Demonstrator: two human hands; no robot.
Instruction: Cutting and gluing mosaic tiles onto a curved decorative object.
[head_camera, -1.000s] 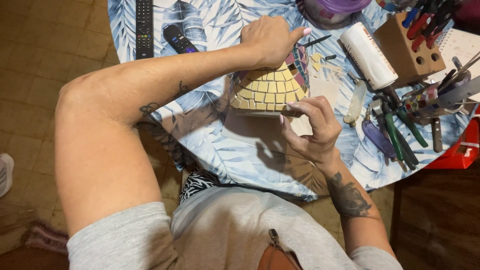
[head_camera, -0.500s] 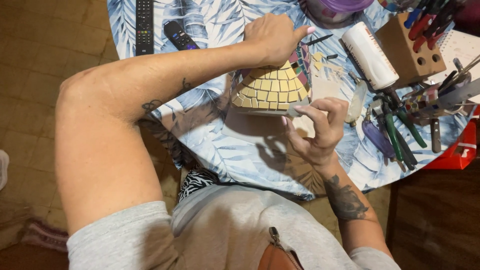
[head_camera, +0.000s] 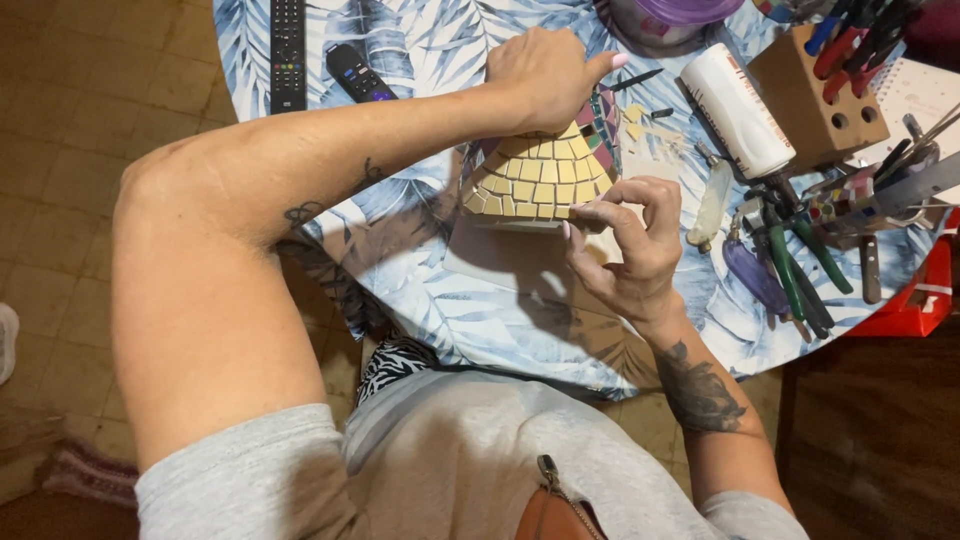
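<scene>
Yellow-tiled mosaic pyramid stood mid-tabletop. Top gripped by left hand, fingers curled shut. Lower edge pinched by right hand. Pliers laid near right edge.

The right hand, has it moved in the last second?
Yes, slightly. The right hand has shifted up and left, its fingertips now at the lower right edge of the yellow-tiled pyramid. The left hand stays on the pyramid's top; the tools have not moved.
</scene>
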